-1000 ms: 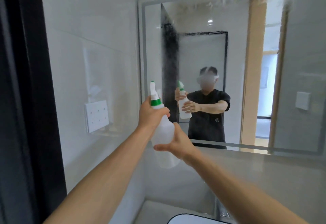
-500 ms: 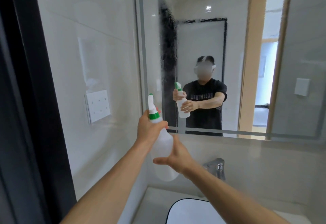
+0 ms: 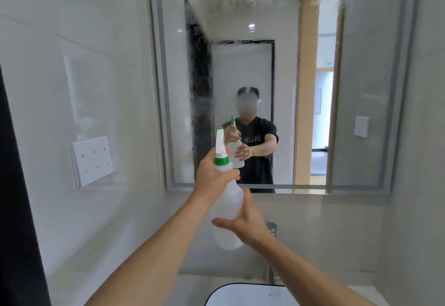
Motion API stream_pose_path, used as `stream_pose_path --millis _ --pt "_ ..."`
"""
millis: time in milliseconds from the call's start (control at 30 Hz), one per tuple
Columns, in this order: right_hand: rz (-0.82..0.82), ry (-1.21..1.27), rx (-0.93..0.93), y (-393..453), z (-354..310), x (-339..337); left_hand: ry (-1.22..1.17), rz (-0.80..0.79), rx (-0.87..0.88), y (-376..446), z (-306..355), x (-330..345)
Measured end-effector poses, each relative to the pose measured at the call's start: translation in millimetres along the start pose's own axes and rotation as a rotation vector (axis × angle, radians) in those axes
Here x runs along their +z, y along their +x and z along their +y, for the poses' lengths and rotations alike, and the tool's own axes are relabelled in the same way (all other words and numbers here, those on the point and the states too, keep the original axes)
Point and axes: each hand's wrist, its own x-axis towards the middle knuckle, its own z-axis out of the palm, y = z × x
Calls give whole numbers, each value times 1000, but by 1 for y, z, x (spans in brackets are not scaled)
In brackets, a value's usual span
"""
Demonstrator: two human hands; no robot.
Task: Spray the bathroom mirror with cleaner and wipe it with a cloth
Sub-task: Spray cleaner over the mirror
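Note:
A white spray bottle with a green collar and white nozzle is held up in front of the mirror, nozzle pointing at the glass. My left hand grips its neck at the trigger. My right hand cups the lower body of the bottle from the right side. The mirror's upper and left parts carry streaks and droplets of spray. No cloth is in view.
A white socket panel sits on the tiled left wall. A chrome tap stands behind my right wrist, above a white basin with a dark rim. A dark door frame runs along the left edge.
The view has tilted down and pulled back, showing more of the mirror, the tap and the basin. Both hands have stayed on the bottle, now lower against the mirror's bottom edge.

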Motion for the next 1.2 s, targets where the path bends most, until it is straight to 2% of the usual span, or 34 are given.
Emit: stream_pose_path --millis 267,467,767,1200 --pt "98 -50 -2 -1 2 -53 -78 -87 96 11 22 50" --pt "163 -82 3 -8 3 -92 -126 -108 102 16 37 91" --pt "265 -92 45 -16 9 -138 -159 -226 119 16 63 140" --pt "371 -79 72 -36 21 -204 -127 -255 141 11 95 212"
